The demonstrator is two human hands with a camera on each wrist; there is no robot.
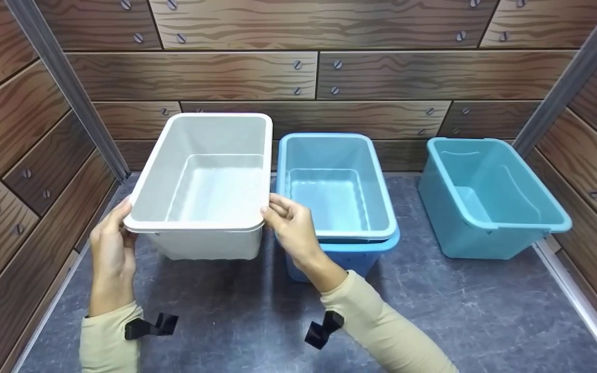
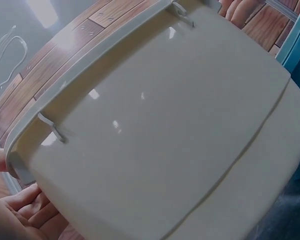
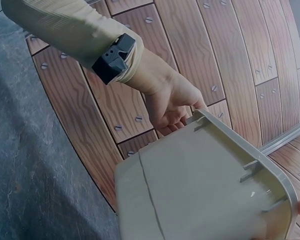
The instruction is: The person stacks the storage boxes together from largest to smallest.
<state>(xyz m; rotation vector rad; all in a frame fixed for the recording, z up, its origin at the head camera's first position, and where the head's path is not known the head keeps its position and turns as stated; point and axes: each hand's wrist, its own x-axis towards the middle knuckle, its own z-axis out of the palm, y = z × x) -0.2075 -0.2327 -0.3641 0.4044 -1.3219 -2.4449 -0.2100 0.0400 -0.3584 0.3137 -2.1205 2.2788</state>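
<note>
A greyish-white plastic bin (image 1: pixel 200 243) is on the left in the head view, with nothing inside it. It seems to be raised off the floor, with a shadow beneath. My left hand (image 1: pixel 113 248) grips the near left corner of its rim, and the fingers (image 2: pixel 30 205) curl under the edge in the left wrist view. Near the front right corner, my right hand (image 1: pixel 293 228) pinches the rim between thumb and fingers. Both wrist views show the bin's smooth outer wall (image 2: pixel 155 115) with small ribs under the rim.
Right of the white bin, a light blue bin (image 1: pixel 387 230) sits nested in a darker blue bin (image 1: pixel 353 259). Farther right stands a teal bin (image 1: pixel 477 243). Wood-patterned panels (image 1: pixel 257 75) enclose the dark grey floor (image 1: pixel 459 311) at the back and sides.
</note>
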